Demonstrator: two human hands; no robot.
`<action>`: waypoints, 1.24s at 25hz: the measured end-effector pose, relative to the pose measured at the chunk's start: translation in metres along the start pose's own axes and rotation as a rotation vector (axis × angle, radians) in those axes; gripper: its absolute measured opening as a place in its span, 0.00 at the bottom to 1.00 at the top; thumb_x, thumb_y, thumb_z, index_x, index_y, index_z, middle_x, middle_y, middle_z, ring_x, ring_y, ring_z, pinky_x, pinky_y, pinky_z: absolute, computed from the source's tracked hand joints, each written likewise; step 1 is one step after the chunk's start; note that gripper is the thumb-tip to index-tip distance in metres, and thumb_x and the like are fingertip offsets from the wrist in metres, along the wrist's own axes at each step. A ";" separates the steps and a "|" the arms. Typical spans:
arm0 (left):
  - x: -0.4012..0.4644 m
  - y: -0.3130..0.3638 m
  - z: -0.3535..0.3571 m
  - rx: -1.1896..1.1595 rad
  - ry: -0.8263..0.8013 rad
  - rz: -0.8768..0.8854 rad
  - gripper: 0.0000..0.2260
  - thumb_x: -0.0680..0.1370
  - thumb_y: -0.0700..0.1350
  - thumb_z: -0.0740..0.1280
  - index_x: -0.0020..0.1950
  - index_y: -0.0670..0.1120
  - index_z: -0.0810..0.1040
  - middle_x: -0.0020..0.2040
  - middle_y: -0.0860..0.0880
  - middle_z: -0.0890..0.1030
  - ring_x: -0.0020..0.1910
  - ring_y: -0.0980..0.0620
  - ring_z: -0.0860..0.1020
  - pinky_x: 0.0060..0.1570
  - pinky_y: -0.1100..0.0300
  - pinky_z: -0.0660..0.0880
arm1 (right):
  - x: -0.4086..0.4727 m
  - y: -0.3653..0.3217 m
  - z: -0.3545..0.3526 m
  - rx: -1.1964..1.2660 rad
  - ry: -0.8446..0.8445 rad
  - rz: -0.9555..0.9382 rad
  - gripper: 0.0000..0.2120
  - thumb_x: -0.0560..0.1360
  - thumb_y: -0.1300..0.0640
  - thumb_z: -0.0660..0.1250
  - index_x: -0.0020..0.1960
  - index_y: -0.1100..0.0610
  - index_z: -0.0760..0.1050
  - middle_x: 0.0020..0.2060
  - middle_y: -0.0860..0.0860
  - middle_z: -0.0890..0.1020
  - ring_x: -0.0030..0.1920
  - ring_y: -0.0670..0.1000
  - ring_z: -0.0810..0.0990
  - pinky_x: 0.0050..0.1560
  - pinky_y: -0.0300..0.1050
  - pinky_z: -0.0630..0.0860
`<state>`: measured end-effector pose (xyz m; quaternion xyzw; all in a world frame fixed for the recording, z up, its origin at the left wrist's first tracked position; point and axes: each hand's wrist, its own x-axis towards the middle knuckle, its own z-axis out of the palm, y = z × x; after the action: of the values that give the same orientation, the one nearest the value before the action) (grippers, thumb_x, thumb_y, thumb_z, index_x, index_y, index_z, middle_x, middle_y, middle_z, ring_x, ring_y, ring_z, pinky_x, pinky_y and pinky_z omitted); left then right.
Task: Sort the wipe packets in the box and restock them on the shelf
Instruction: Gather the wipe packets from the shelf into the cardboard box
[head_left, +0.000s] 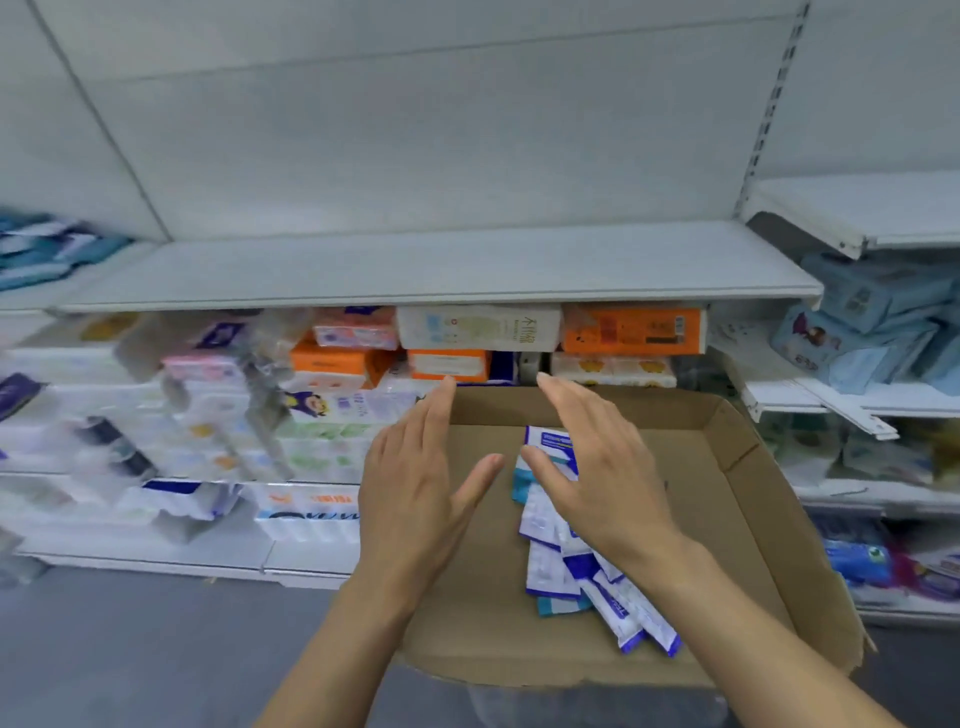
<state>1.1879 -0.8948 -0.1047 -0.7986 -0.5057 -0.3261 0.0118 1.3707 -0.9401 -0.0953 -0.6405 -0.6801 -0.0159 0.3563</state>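
Note:
A shallow cardboard box (727, 499) sits in front of me at waist height. Several small wipe packets (597, 587), white with blue and teal edges, lie in a loose pile along its middle. My left hand (415, 493) hovers over the box's left side, fingers straight and holding nothing. My right hand (592, 467) is spread flat just above the pile's far end and covers part of it. A bare white shelf (441, 265) runs across at chest height behind the box.
Below the white shelf stand orange, white and pink tissue packs (631, 330). Shelves on the left hold white tissue bundles (208, 415), blurred. Blue packs (878, 322) fill the shelves on the right. Grey floor (130, 649) lies at lower left.

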 end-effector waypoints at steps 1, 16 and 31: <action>-0.003 -0.010 -0.014 0.017 0.028 -0.008 0.35 0.76 0.66 0.57 0.77 0.50 0.58 0.71 0.49 0.72 0.68 0.49 0.71 0.64 0.49 0.70 | 0.002 -0.014 0.002 0.004 0.018 -0.025 0.30 0.75 0.44 0.61 0.75 0.51 0.62 0.69 0.48 0.72 0.68 0.49 0.70 0.64 0.48 0.69; 0.044 -0.365 -0.219 0.396 0.146 -0.068 0.35 0.76 0.67 0.56 0.77 0.47 0.61 0.76 0.47 0.64 0.74 0.46 0.63 0.72 0.46 0.61 | 0.177 -0.319 0.212 0.035 0.070 -0.292 0.29 0.74 0.42 0.59 0.71 0.56 0.68 0.69 0.55 0.71 0.67 0.57 0.71 0.64 0.54 0.70; 0.125 -0.657 -0.278 0.380 0.129 -0.281 0.35 0.76 0.70 0.51 0.77 0.52 0.58 0.77 0.49 0.63 0.74 0.48 0.62 0.72 0.48 0.61 | 0.357 -0.501 0.427 0.049 -0.092 -0.356 0.29 0.78 0.44 0.62 0.76 0.50 0.60 0.73 0.51 0.65 0.71 0.53 0.64 0.68 0.52 0.63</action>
<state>0.5454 -0.5710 -0.0238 -0.6814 -0.6623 -0.2737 0.1487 0.7574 -0.5190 -0.0154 -0.5014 -0.7984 -0.0327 0.3318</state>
